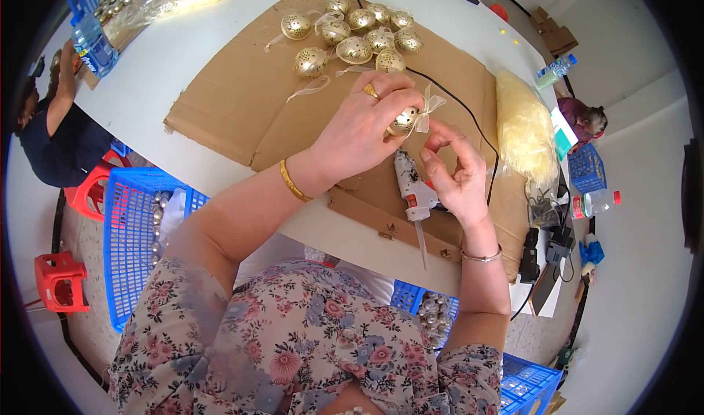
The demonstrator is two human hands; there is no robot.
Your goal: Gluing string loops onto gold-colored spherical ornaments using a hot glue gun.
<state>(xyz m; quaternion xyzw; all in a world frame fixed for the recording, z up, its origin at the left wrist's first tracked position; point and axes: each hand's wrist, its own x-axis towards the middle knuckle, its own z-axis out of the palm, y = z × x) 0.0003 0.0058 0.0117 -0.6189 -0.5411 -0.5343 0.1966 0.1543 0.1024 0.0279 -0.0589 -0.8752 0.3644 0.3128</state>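
Note:
My left hand [364, 127] grips a gold ball ornament [402, 122] with small dark star-like marks, above the cardboard. A sheer cream ribbon bow [427, 111] sits on the ornament's right side. Close to the bow is my right hand [458, 169], its index finger and thumb apart; whether a fingertip touches the ribbon I cannot tell. Below the hands, a white hot glue gun [416, 195] lies on the cardboard sheet [227, 100]. Farther back, several finished-looking gold ornaments [354, 50] stand in a cluster, some with ribbon loops [312, 87].
A black cable [469, 111] crosses the cardboard. A bag of cream ribbon [524, 125] lies at the right. Blue baskets [132, 232] with ornaments stand below the white table [253, 4]. Water bottles [94, 45] stand near its edges. Other people [55, 136] are at both sides.

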